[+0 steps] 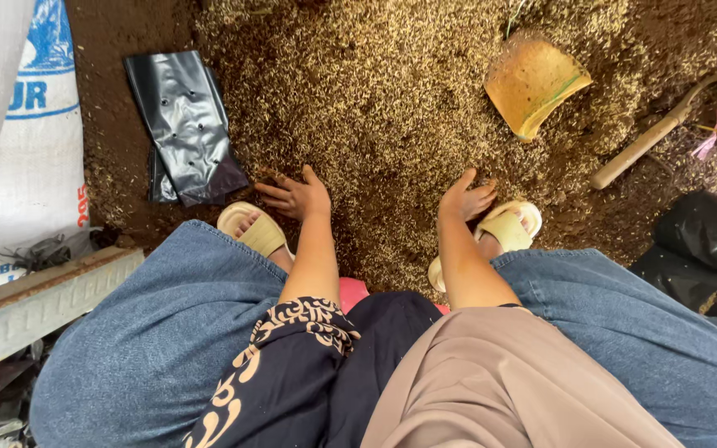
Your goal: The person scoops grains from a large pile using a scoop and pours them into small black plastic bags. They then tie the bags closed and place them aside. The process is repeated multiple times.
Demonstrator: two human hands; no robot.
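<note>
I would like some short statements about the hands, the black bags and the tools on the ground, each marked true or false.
1. Both hands rest on the husk-and-soil mix on the ground. True: the left hand and the right hand lie on the husk mix.
2. The right hand holds the yellow scoop. False: the yellow scoop lies apart, further out on the mix.
3. A flat stack of black plastic bags lies beyond the left hand. True.
4. The wooden-handled tool is in the left hand. False: it lies on the ground at the right.
</note>
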